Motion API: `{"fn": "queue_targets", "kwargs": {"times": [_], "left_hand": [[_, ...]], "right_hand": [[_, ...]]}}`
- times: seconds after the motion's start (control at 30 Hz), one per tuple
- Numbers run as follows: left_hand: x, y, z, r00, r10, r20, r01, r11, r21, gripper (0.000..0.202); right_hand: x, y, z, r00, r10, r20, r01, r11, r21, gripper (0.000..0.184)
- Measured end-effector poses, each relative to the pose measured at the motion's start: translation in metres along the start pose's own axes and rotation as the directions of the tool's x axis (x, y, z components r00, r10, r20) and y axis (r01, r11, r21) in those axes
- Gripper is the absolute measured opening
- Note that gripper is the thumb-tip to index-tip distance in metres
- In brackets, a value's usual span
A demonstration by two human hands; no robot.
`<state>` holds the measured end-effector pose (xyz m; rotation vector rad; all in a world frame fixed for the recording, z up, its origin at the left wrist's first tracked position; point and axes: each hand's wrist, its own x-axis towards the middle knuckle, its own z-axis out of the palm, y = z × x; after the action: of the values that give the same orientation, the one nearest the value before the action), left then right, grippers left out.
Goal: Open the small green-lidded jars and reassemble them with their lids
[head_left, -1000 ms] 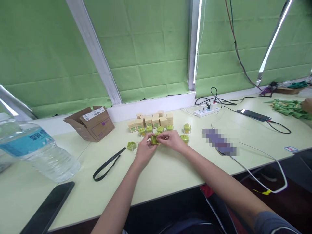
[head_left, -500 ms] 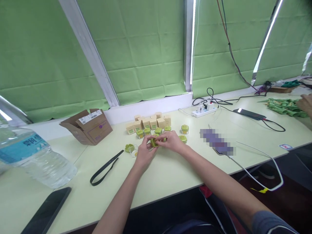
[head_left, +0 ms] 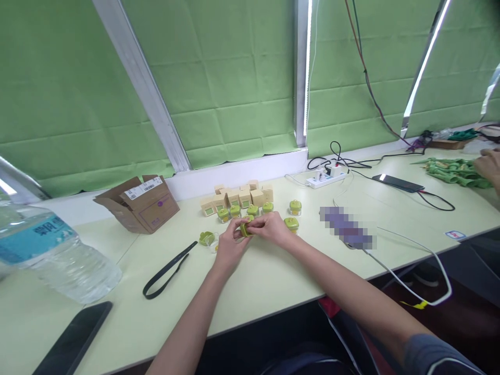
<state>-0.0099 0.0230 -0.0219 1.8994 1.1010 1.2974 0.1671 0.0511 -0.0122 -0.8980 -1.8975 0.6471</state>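
Both my hands meet over the pale green table (head_left: 273, 281) and pinch one small green lidded jar (head_left: 246, 229). My left hand (head_left: 229, 244) grips it from the left, my right hand (head_left: 269, 228) from the right, fingers curled round it. Just behind stand several more green jars (head_left: 252, 210) and a cluster of small tan boxes (head_left: 240, 196). One green lid (head_left: 207, 238) lies to the left of my hands, and another jar (head_left: 291, 224) sits to their right.
A cardboard box (head_left: 138, 203) stands at back left, a water bottle (head_left: 54, 255) lies far left, a black phone (head_left: 72, 338) and a black strap (head_left: 167, 268) lie nearer. A power strip (head_left: 326, 179), cables and a phone (head_left: 398, 182) lie to the right. Another person's hand (head_left: 488, 164) touches green items (head_left: 453, 172).
My hands have stayed on the jar and turned it slightly. The view has shifted a little, so everything sits slightly further left.
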Motion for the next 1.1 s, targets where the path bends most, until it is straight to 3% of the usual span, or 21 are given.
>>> {"fn": "queue_targets", "kwargs": {"times": [0.2,0.5,0.8,0.97,1.1], "left_hand": [[0.000,-0.002,-0.003,0.999,0.047,0.024,-0.049,0.992,0.115,0.033],[0.001,0.005,0.000,0.999,-0.043,0.027,0.045,0.998,-0.048,0.039],[0.001,-0.001,-0.002,1.000,-0.023,0.004,0.023,1.000,-0.010,0.035],[0.000,0.003,-0.001,0.998,-0.047,0.036,0.048,0.998,-0.033,0.039],[0.000,0.000,0.001,0.998,-0.036,0.050,0.038,0.999,-0.040,0.039]], "right_hand": [[0.002,0.002,-0.005,0.991,0.025,0.130,-0.018,0.999,-0.051,0.017],[-0.001,0.007,-0.001,0.995,-0.100,-0.025,0.099,0.995,-0.032,0.015],[0.000,0.006,-0.008,0.987,-0.073,0.143,0.082,0.995,-0.063,0.015],[-0.001,0.009,-0.011,0.969,-0.225,0.105,0.237,0.963,-0.126,0.015],[0.001,0.005,-0.018,0.935,-0.309,0.173,0.344,0.909,-0.235,0.012]]}}
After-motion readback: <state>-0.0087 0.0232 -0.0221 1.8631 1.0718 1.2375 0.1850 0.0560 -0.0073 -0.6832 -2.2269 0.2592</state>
